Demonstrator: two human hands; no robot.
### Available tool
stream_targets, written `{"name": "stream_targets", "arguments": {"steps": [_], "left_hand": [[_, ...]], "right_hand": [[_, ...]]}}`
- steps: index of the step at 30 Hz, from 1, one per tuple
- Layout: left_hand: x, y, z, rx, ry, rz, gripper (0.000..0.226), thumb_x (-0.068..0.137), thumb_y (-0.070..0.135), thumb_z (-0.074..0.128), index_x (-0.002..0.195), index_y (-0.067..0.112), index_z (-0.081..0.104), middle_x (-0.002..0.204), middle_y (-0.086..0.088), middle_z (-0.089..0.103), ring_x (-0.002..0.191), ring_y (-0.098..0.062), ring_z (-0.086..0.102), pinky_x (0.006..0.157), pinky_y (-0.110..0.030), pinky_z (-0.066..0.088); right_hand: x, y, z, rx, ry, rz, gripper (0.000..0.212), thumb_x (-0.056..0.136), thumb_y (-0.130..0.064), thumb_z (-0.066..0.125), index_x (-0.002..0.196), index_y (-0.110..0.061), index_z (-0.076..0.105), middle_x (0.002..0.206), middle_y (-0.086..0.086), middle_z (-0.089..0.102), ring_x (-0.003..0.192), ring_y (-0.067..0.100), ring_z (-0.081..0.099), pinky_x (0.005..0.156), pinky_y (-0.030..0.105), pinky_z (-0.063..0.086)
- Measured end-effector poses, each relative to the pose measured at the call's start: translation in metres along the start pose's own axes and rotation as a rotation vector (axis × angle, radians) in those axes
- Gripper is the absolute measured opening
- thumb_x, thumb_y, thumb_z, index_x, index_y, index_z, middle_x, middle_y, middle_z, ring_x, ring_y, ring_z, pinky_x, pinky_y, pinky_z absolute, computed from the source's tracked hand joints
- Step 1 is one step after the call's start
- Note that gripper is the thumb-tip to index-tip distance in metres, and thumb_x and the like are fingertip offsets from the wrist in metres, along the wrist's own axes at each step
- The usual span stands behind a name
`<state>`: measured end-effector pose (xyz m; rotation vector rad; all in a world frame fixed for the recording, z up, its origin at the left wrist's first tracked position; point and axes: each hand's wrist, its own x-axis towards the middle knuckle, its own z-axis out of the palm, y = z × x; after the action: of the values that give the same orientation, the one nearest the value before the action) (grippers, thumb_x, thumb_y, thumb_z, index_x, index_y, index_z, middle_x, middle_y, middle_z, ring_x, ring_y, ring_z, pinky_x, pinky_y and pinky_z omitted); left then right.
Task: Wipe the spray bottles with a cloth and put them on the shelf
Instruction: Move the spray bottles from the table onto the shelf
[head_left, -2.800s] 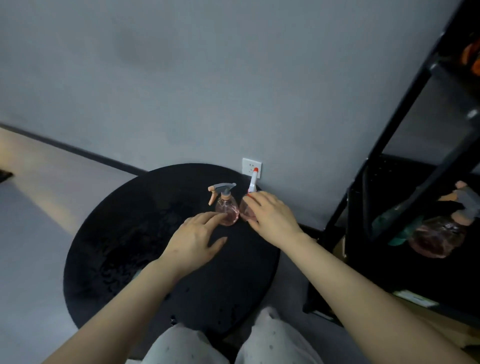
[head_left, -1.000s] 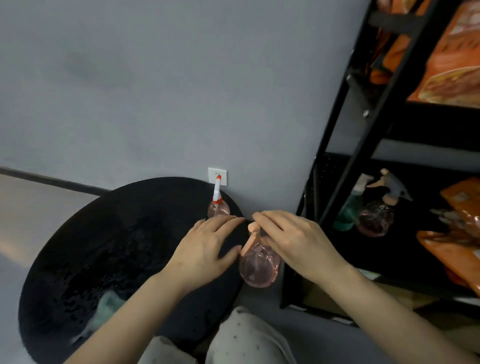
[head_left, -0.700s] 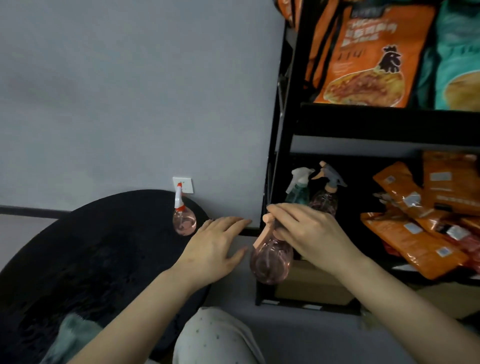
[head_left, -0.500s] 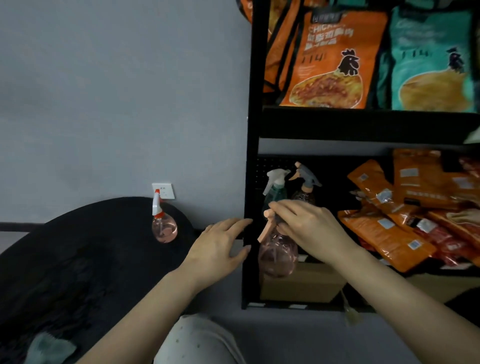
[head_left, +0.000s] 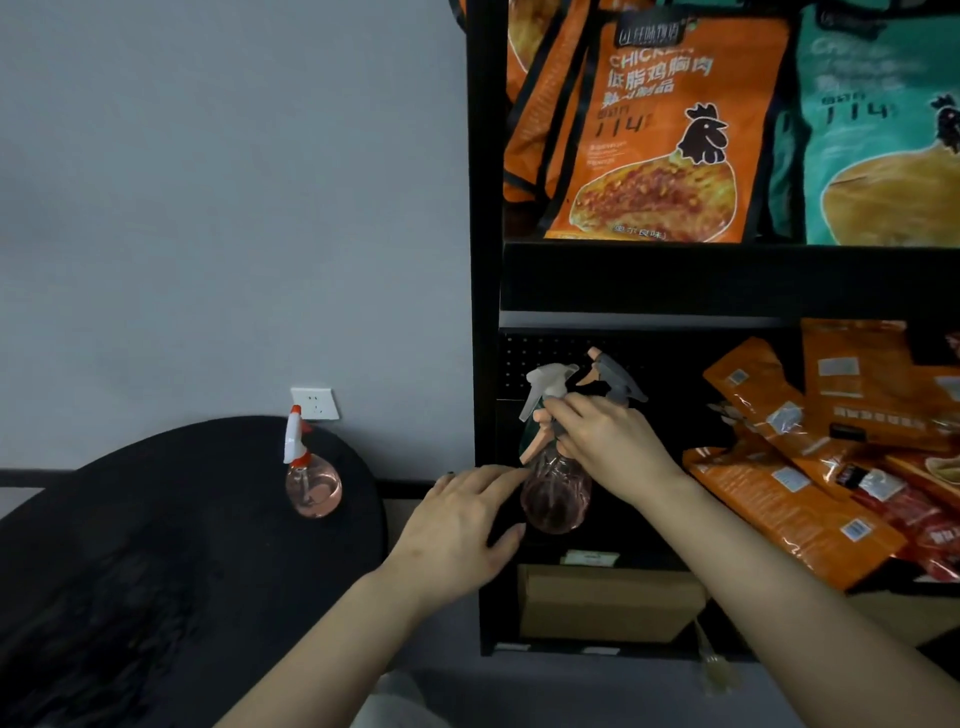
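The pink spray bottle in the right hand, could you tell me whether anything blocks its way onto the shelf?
The right hand holds the pink round-bodied spray bottle at the black shelf front. Two spray bottles, white-headed and grey-headed, stand directly behind, so only the front spot looks free.

A round pink spray bottle (head_left: 555, 496) with a peach trigger hung upright at frame centre, before the black shelf (head_left: 644, 278). Another pink bottle (head_left: 312, 482), white-and-red headed, stood centre-left on the dark worktop (head_left: 156, 545).

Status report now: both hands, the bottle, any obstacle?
Right hand grips pink bottle at its neck, at the shelf. Left hand open beside it. Two bottles behind.
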<state>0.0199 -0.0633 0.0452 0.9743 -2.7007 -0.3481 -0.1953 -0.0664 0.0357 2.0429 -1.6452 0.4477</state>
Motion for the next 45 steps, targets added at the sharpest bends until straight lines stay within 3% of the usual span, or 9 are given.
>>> {"name": "stream_targets", "arguments": {"steps": [12,18,26,34,42,45], "left_hand": [[-0.002,-0.016,0.002,0.007,-0.033,0.014,0.055,0.095,0.039,0.044,0.146,0.033,0.023,0.148,0.014,0.031,0.134,-0.008,0.032,0.109,-0.021,0.017],[-0.004,-0.016,0.004,-0.004,-0.029,0.004,0.055,0.095,0.037,0.045,0.146,0.031,0.026,0.147,0.012,0.034,0.133,-0.009,0.033,0.109,-0.023,0.019],[-0.02,-0.022,0.001,-0.005,-0.002,-0.028,0.055,0.094,0.037,0.046,0.146,0.03,0.027,0.146,0.01,0.037,0.133,-0.011,0.034,0.107,-0.022,0.02],[-0.072,-0.051,-0.007,-0.021,0.019,-0.111,0.057,0.092,0.036,0.05,0.145,0.03,0.03,0.146,0.01,0.037,0.134,-0.009,0.034,0.111,-0.027,0.026],[-0.122,-0.108,-0.029,0.014,0.059,-0.287,0.057,0.094,0.038,0.048,0.146,0.03,0.027,0.148,0.012,0.033,0.135,-0.008,0.032,0.107,-0.021,0.022],[-0.138,-0.137,-0.034,0.016,0.069,-0.349,0.057,0.093,0.039,0.049,0.145,0.031,0.028,0.148,0.011,0.035,0.134,-0.009,0.034,0.108,-0.025,0.028]], "right_hand": [[-0.002,0.0,0.029,-0.014,-0.044,0.037,0.052,0.057,-0.01,0.084,0.103,-0.017,0.062,0.088,-0.002,0.065,0.077,0.019,0.065,0.042,0.032,0.05],[-0.005,-0.01,0.028,-0.054,-0.004,0.024,0.053,0.057,-0.016,0.086,0.106,-0.012,0.066,0.09,0.002,0.069,0.08,0.022,0.066,0.053,0.028,0.05],[-0.018,-0.032,-0.017,-0.012,0.011,0.046,0.044,0.072,-0.018,0.076,0.114,-0.013,0.06,0.105,0.002,0.065,0.096,0.023,0.061,0.076,0.035,0.053],[-0.033,-0.1,-0.059,0.115,-0.004,-0.083,0.031,0.078,-0.022,0.072,0.105,-0.01,0.063,0.096,0.002,0.065,0.086,0.022,0.063,0.065,0.034,0.056],[0.02,-0.177,0.0,0.297,-0.174,-0.081,0.037,0.076,-0.024,0.075,0.107,-0.01,0.06,0.095,0.003,0.063,0.083,0.024,0.063,0.055,0.033,0.055],[0.05,-0.205,0.031,0.334,-0.27,-0.039,0.04,0.084,-0.026,0.067,0.118,-0.01,0.055,0.108,0.005,0.06,0.097,0.026,0.06,0.068,0.035,0.052]]}}
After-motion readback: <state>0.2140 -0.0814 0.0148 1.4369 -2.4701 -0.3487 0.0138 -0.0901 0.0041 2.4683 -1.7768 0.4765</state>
